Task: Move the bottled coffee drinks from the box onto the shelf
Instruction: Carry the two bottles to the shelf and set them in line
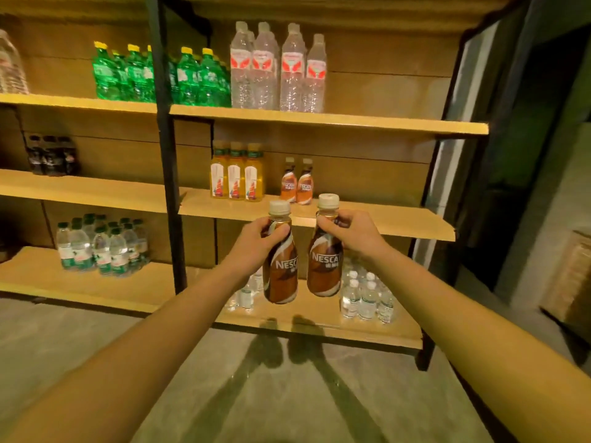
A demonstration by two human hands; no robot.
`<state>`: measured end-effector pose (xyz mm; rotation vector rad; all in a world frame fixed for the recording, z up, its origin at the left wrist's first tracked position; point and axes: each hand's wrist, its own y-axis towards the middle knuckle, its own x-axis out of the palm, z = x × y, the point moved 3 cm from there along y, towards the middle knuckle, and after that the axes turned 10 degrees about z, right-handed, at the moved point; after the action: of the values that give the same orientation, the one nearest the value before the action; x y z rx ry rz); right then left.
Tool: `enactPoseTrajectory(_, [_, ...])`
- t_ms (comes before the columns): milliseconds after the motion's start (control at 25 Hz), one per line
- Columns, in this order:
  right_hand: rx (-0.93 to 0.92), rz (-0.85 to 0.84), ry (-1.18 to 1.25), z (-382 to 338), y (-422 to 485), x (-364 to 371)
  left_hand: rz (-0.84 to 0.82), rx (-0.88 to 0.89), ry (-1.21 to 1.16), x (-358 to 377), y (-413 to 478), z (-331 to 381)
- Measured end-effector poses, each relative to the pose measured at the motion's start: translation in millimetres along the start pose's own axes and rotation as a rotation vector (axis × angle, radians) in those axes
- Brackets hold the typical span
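My left hand grips the neck of a brown bottled coffee drink with a cream cap, held upright in the air. My right hand grips the neck of a second coffee bottle right beside the first. Both bottles hang in front of the middle shelf, just below its front edge. Two more coffee bottles stand upright toward the back of that shelf, to the right of the yellow tea bottles. The box is out of view.
Three yellow tea bottles stand left of the coffee on the middle shelf. Small water bottles fill the bottom shelf below my hands. Green bottles and tall water bottles occupy the top shelf. A black post divides the shelving.
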<state>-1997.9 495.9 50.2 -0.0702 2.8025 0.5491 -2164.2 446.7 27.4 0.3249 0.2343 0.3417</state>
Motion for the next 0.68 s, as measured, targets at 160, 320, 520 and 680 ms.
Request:
enactPoseTrajectory(160, [-0.010,0.075,-0.075,20.6,68.6,4.1,-0.063,0.041,0.020,20.7,83.2,-18.8])
enactPoseTrajectory(320, [-0.002,0.143,-0.030,33.6,142.8,23.3,-0.117,0.101,0.077,24.5,174.6,-28.8])
enactPoseTrajectory(520, [0.006,0.209,0.013,41.8,223.3,48.0,-0.139,0.068,0.011,26.4,265.2,-44.8])
enactPoseTrajectory(680, [0.014,0.220,0.020,55.4,275.3,68.6,-0.143,0.061,0.020,31.4,318.3,-63.1])
